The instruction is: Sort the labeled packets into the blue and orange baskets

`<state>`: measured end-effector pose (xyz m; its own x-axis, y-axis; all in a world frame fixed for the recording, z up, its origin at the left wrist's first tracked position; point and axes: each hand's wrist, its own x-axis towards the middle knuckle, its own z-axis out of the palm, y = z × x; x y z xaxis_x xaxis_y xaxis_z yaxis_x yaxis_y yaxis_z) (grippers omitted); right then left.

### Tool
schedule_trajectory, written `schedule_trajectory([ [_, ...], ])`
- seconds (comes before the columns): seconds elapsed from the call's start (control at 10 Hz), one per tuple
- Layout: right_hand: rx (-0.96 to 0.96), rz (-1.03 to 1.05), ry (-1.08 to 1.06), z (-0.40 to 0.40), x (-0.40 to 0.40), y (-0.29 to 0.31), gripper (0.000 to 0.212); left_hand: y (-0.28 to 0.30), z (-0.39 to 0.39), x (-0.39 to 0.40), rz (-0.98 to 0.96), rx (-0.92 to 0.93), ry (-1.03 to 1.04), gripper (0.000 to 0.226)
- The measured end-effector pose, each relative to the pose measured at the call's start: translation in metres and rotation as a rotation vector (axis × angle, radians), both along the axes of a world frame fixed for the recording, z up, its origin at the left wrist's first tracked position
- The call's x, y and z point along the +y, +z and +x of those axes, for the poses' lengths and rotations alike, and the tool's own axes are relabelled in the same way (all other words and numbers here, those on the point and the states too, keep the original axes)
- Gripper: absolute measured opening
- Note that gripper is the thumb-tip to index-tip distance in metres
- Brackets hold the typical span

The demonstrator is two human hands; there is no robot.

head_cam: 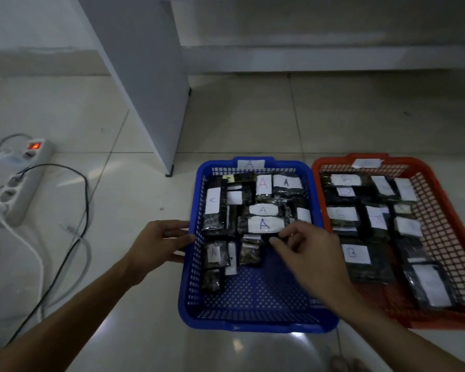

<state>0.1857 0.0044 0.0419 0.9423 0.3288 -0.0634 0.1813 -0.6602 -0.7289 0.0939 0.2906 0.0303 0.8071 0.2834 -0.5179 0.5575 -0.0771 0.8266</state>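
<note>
Fingers of the right hand pinch a dark packet just under the "A"-labeled packet inside the blue basket, whose near half lies bare. Left hand, its grip spread, touches the basket's left rim. Orange basket of "B" packets sits alongside on the tiled floor; power strip lies well left.

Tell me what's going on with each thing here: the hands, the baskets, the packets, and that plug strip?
Left hand: fingers straight, touching the blue basket's left wall.
Right hand: pinching a dark packet inside the blue basket.
Blue basket: on the floor, A packets in its far half, near part bare.
Orange basket: beside it, holding B packets.
Power strip: switch glowing red, cables plugged in.
</note>
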Motion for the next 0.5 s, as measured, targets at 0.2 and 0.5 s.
schedule_trajectory([
  [0.2, -0.089, -0.101, -0.158, 0.026, -0.071, -0.005, 0.05, 0.003, 0.011, -0.002, 0.036, 0.026, 0.017, 0.034],
  [0.5, -0.002, -0.164, -0.098, 0.033, -0.076, -0.006, 0.03, 0.01, 0.012, -0.011, 0.272, 0.084, 0.056, 0.041],
])
